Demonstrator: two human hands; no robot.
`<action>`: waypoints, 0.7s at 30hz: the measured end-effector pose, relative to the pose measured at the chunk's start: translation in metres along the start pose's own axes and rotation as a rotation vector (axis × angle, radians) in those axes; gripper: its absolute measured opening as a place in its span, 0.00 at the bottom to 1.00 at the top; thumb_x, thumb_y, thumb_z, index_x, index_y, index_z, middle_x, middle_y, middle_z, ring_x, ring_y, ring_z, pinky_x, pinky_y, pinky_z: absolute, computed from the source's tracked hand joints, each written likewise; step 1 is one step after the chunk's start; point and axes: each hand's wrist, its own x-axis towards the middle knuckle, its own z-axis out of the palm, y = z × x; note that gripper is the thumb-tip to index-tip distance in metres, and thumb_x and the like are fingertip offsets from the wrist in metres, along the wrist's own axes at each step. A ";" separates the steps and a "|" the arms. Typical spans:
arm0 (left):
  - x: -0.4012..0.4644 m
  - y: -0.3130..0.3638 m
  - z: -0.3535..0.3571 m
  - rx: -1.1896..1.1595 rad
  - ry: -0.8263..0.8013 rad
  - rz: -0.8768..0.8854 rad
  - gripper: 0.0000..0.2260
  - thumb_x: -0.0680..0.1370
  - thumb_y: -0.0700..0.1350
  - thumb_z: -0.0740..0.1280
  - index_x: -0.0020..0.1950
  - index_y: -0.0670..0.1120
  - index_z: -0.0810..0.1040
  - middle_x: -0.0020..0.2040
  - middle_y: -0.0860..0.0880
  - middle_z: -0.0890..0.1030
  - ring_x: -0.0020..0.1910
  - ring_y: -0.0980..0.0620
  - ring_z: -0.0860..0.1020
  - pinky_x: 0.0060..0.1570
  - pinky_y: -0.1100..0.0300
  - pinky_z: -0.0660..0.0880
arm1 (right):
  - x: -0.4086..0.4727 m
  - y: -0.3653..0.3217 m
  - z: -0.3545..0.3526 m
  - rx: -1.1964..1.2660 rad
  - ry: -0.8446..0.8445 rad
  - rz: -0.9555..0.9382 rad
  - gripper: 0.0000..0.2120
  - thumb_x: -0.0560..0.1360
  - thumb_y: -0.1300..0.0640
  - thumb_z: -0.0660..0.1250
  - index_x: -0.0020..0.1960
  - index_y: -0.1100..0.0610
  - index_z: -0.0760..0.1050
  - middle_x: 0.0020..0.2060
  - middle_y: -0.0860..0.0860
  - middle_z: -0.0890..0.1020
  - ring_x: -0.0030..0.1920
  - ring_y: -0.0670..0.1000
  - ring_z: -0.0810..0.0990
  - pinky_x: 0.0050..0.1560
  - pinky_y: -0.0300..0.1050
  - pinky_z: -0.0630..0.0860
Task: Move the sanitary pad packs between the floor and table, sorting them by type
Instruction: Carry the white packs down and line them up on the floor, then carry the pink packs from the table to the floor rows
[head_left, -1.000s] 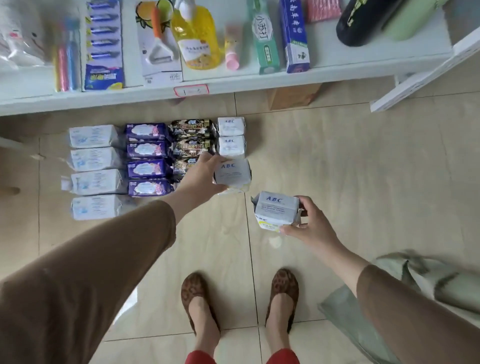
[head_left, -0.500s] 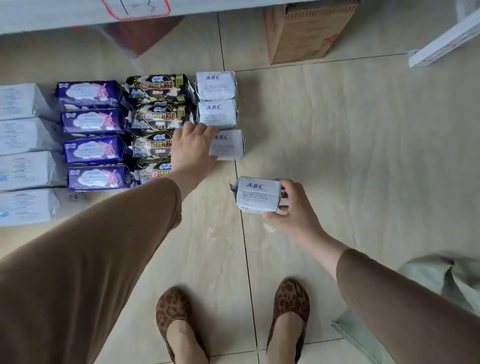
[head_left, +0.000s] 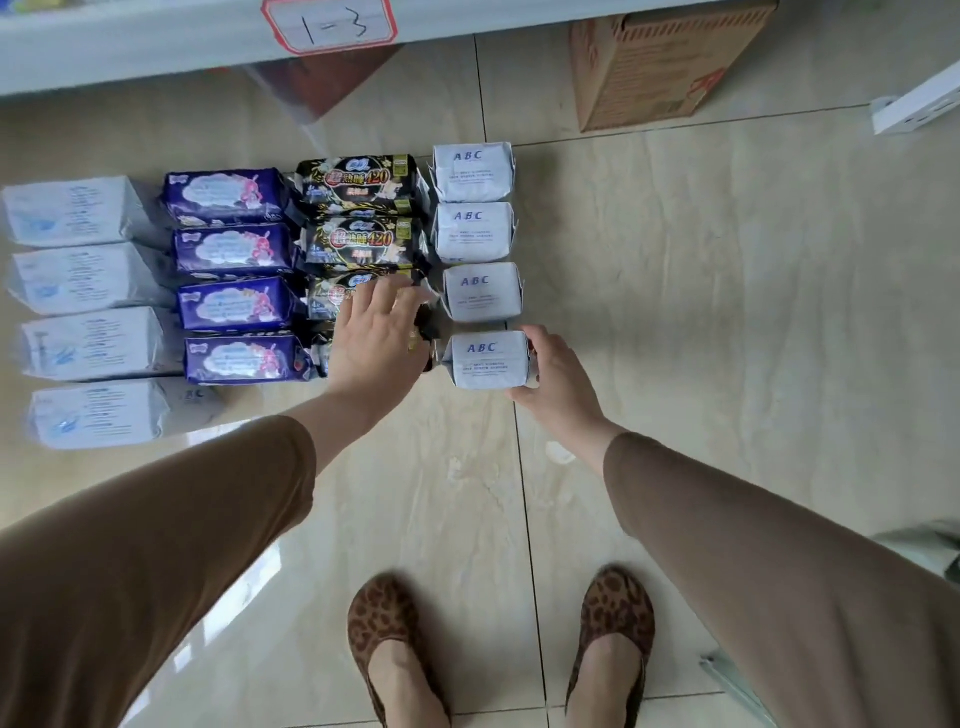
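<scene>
Head view — tiled floor, sanitary pad packs in four columns, sorted by type; far left, five pale blue-white packs, the nearest lying out past the rest; next, four purple packs; next, black packs marked 420, the nearer ones partly hidden; rightmost, four white ABC packs in a row running away from the person; nearest ABC pack on the floor at the row's near end, just beside the third; right hand grasping this pack at its right end, thumb and fingers curled against it; left hand released, fingers spread, over the nearer black packs — contact cannot be told; brown sleeves; leopard-print shoes; cardboard box and white shelf edge labelled 1-3 beyond
</scene>
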 end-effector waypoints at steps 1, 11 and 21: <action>-0.005 -0.003 0.000 -0.004 0.002 -0.003 0.21 0.75 0.46 0.68 0.68 0.50 0.71 0.66 0.48 0.70 0.63 0.44 0.68 0.63 0.48 0.66 | 0.003 -0.002 0.004 -0.005 0.019 0.000 0.32 0.70 0.63 0.70 0.70 0.49 0.66 0.57 0.49 0.73 0.58 0.53 0.73 0.51 0.46 0.73; -0.052 0.012 -0.029 -0.035 -0.079 -0.075 0.23 0.74 0.44 0.68 0.69 0.49 0.70 0.66 0.49 0.71 0.64 0.45 0.67 0.64 0.48 0.67 | -0.042 -0.020 -0.022 -0.063 0.088 0.110 0.32 0.72 0.62 0.70 0.73 0.54 0.62 0.65 0.52 0.71 0.63 0.56 0.69 0.54 0.46 0.68; -0.108 0.103 -0.226 -0.068 -0.171 -0.074 0.23 0.75 0.46 0.67 0.71 0.50 0.69 0.68 0.50 0.72 0.68 0.47 0.68 0.67 0.50 0.66 | -0.184 -0.148 -0.192 -0.075 0.084 0.057 0.22 0.76 0.57 0.67 0.68 0.53 0.67 0.64 0.50 0.73 0.65 0.53 0.70 0.59 0.48 0.71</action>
